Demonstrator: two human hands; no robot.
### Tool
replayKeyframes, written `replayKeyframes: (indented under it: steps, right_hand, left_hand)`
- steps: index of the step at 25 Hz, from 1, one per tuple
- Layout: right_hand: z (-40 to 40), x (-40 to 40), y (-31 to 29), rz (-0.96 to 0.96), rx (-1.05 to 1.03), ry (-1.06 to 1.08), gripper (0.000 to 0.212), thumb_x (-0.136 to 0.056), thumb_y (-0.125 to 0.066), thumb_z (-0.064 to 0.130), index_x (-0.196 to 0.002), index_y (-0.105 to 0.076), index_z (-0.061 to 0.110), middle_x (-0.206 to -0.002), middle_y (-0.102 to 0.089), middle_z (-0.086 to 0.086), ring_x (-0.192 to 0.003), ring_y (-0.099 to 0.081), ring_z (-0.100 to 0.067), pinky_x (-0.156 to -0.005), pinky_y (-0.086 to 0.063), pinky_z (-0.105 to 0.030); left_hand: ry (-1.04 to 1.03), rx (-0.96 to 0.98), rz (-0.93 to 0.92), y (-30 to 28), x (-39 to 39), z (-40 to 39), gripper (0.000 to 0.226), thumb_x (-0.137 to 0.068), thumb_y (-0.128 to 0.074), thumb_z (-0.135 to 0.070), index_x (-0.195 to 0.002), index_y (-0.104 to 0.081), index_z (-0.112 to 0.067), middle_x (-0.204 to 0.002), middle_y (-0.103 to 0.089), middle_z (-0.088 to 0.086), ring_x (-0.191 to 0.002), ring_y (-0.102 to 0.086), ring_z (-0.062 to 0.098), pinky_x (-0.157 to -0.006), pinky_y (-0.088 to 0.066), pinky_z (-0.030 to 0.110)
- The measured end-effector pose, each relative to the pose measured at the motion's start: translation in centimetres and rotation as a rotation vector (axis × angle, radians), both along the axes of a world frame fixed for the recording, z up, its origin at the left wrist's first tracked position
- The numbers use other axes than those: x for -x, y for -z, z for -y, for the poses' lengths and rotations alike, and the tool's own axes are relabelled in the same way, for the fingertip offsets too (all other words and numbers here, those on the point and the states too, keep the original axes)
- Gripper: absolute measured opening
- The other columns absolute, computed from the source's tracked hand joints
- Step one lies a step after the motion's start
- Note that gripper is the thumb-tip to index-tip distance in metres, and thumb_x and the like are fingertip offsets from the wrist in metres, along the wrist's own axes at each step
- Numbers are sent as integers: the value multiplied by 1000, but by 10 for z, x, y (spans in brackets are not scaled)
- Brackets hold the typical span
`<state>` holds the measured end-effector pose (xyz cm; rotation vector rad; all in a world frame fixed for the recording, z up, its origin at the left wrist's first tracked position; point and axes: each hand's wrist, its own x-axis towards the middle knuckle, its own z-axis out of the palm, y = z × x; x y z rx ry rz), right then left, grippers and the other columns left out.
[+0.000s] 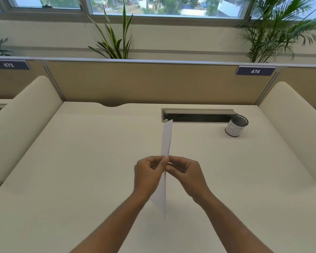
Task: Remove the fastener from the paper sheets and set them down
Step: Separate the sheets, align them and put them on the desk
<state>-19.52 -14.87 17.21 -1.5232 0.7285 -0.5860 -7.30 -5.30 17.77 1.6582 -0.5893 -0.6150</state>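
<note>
Sheets (166, 141) of thin white paper are held edge-on above the smooth cream desk (80, 161), so only a narrow upright sliver is seen. They are pinched at mid-height by the left hand (148, 175) and the right hand (185, 175), fingertips meeting. No fastener can be made out. A round mesh cup (236, 126) with a paper label stands far right, beside a long metal slot (197, 115).

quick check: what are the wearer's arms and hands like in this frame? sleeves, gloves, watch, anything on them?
Both forearms are bare as far as the frame shows: no sleeves in view. The left hand and right hand are ungloved. No watch, bracelet or band shows on either wrist, and no rings are visible on the fingers that can be seen. No markings or cables on the arms.
</note>
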Motion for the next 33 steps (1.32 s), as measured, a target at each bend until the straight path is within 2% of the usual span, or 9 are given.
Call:
replayKeyframes:
  steps: [4, 7, 9, 14, 18, 22, 27, 33]
  right_hand:
    - [3, 0, -2, 8, -26, 5, 44, -86, -84, 16, -128, -73, 9, -118, -80, -3, -108, -77, -17, -99, -61, -41]
    - [2, -1, -4, -9, -8, 54, 34, -92, -72, 4, -126, -72, 10, -113, -82, -1, -103, -78, -15, -94, -63, -39]
    - [1, -3, -6, -42, -6, 143, 31, -92, -64, -1, -119, -72, 12, -102, -83, 0, -93, -80, -14, -86, -65, -36]
    - [14, 1, -5, -140, 63, 430, 23, -90, -73, 11, -113, -70, 17, -88, -79, 0, -80, -77, -18, -72, -63, -35]
    - [34, 15, -7, -196, 122, 570, 29, -90, -75, 18, -117, -65, 23, -85, -78, 1, -76, -74, -17, -73, -59, -35]
    - [58, 25, -3, -307, 181, 658, 31, -87, -69, 11, -115, -66, 23, -85, -78, -1, -75, -72, -22, -76, -57, -38]
    - [71, 29, 1, -365, 159, 673, 31, -87, -67, 9, -116, -67, 20, -86, -76, -2, -81, -71, -27, -75, -50, -34]
    - [72, 31, 8, -362, 142, 674, 31, -87, -67, 8, -116, -67, 19, -86, -76, -3, -82, -72, -28, -75, -52, -35]
  left_hand:
    - [2, 47, -102, -1, -1, 0, 25, -88, -74, -29, -106, -79, -12, -92, -81, 2, -86, -78, 18, -83, -63, 43]
    - [3, 50, -149, 1, -3, 0, 25, -90, -72, -26, -107, -77, -8, -96, -80, 6, -89, -78, 22, -84, -63, 44]
    - [1, 41, -155, 2, -3, 1, 18, -93, -70, -23, -101, -77, -8, -91, -80, 6, -87, -77, 23, -82, -63, 45]
    - [-237, -55, 0, 4, -24, -6, 18, -90, -71, -23, -75, -75, -15, -70, -76, 0, -68, -72, 19, -72, -63, 47]
    - [-392, -102, 67, 5, -58, -22, 18, -88, -73, -23, -73, -73, -14, -70, -74, 0, -62, -64, 16, -71, -60, 44]
    - [-473, -140, 84, 5, -83, -34, 19, -88, -73, -25, -71, -71, -16, -70, -73, -2, -64, -65, 16, -73, -57, 38]
    - [-504, -141, 71, 3, -89, -36, 23, -89, -71, -24, -67, -66, -22, -68, -70, -4, -63, -62, 13, -68, -49, 29]
    - [-486, -133, 84, 5, -89, -33, 22, -90, -71, -24, -69, -67, -20, -69, -71, -4, -64, -62, 14, -67, -48, 28]
